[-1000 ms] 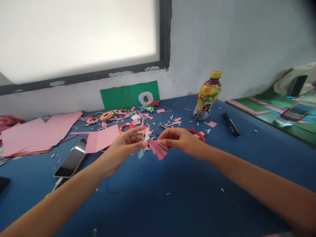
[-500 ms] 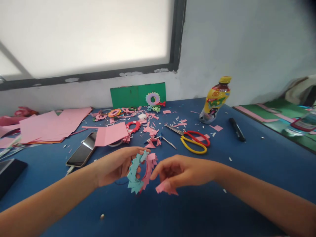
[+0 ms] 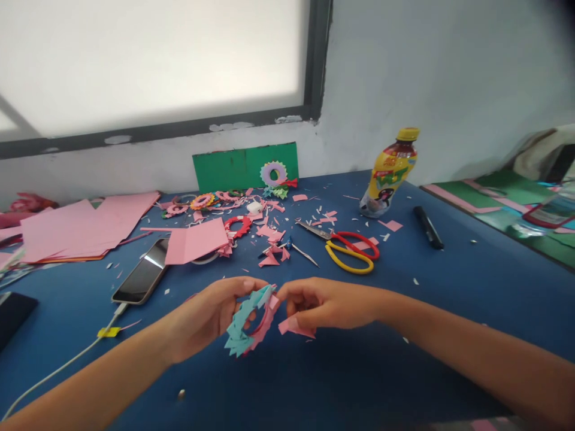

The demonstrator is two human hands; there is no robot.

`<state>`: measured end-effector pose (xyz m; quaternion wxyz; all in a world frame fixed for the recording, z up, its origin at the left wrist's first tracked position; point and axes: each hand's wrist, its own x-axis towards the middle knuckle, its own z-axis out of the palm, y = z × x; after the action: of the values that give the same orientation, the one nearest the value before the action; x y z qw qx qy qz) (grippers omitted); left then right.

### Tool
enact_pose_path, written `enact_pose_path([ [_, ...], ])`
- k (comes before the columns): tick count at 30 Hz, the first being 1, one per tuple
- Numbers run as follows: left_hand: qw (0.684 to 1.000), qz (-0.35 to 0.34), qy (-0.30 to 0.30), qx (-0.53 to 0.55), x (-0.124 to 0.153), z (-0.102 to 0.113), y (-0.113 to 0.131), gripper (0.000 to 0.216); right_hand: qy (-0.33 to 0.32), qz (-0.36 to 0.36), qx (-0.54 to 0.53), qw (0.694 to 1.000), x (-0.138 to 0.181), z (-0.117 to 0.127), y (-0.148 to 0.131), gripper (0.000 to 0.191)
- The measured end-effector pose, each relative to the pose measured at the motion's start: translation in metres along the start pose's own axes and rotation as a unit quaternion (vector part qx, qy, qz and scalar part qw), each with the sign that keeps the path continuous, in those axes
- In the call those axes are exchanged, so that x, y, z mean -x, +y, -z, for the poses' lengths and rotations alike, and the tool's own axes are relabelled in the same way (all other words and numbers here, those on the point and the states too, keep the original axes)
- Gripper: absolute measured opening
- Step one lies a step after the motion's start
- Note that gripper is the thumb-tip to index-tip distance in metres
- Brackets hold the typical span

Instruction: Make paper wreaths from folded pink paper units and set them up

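Observation:
My left hand (image 3: 211,314) is closed on a spiky paper ring (image 3: 246,326), teal on one side and pink on the other, held just above the blue table (image 3: 449,287). My right hand (image 3: 326,302) pinches the ring's top edge with thumb and forefinger, and a small pink paper scrap (image 3: 291,326) is tucked under its curled fingers. Both hands meet at the middle of the view, near the table's front.
Red and yellow scissors (image 3: 353,250) lie behind my hands among paper scraps. A phone (image 3: 141,278) on a cable, pink sheets (image 3: 76,230) and finished paper rings (image 3: 204,200) lie left. A bottle (image 3: 389,173), a black marker (image 3: 428,227) and green card (image 3: 245,167) are further back.
My hands pulled back from the scrap pile toward me with the paper ring, uncovering the scissors. My right hand has now closed onto the ring's top edge.

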<state>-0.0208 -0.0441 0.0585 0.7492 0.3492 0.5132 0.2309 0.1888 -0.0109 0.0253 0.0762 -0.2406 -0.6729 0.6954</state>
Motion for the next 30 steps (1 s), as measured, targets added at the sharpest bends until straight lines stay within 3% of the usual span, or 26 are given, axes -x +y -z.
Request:
enact_pose_path([
  [6,0.998,-0.033,0.054,-0.001,0.003,0.005,-0.002,0.027,0.082,0.008,-0.008,0.997,0.0,0.001,-0.005,0.005],
  [11,0.991,-0.076,0.11,-0.002,-0.005,0.004,-0.007,0.016,0.173,-0.003,0.002,0.985,-0.003,-0.002,-0.007,0.015],
  [15,0.988,-0.104,0.114,-0.034,-0.011,-0.001,-0.015,0.014,0.174,-0.011,0.049,0.983,-0.008,-0.01,-0.003,0.019],
  [21,0.967,-0.156,0.094,-0.178,-0.012,-0.004,-0.025,0.022,0.201,-0.058,0.102,0.973,-0.009,-0.017,0.003,0.041],
  [25,0.945,-0.197,0.109,-0.236,-0.01,-0.005,-0.029,0.017,0.19,-0.082,0.128,0.97,-0.006,-0.021,0.004,0.035],
  [30,0.906,-0.265,0.184,-0.274,-0.009,-0.009,-0.034,0.009,0.178,-0.075,0.102,0.976,-0.007,-0.027,0.0,0.025],
])
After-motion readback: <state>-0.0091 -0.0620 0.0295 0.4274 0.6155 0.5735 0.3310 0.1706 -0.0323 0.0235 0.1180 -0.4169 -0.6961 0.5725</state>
